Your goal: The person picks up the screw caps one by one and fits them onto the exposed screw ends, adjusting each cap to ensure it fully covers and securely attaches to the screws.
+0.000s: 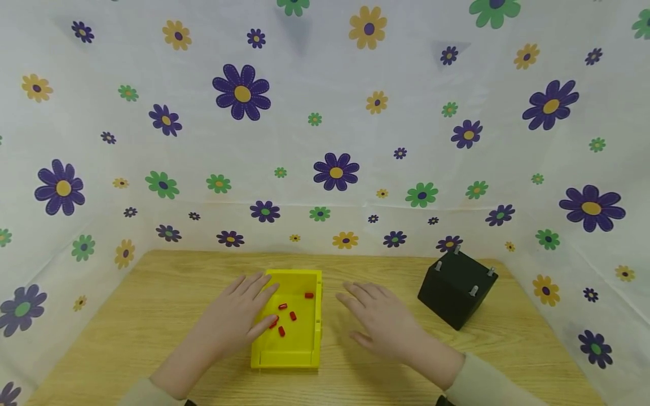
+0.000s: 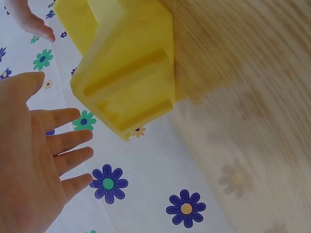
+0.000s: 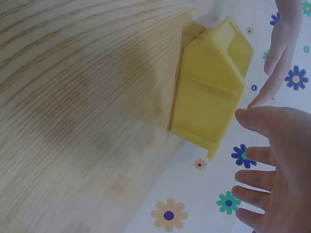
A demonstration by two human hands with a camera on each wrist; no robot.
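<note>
A yellow open-topped bin [image 1: 299, 359] stands on the wooden table in the head view, with several small red cylinders [image 1: 293, 316] scattered over its floor. My left hand [image 1: 236, 316] hovers over the bin's left side, fingers spread and holding nothing, hiding part of that wall. To the right of the bin, my right hand [image 1: 383, 324] hangs above the table with fingers loosely extended and nothing in them. In the left wrist view the palm [image 2: 29, 165] faces the bin's side wall [image 2: 131, 73], apart from it. The right wrist view shows the bin's other side [image 3: 206, 92].
A black box-shaped block [image 1: 457, 287] with grey pegs at its top corners sits at the right of the wooden table [image 1: 152, 316]. A white flower-printed cloth [image 1: 294, 141] rises behind the table and along both sides.
</note>
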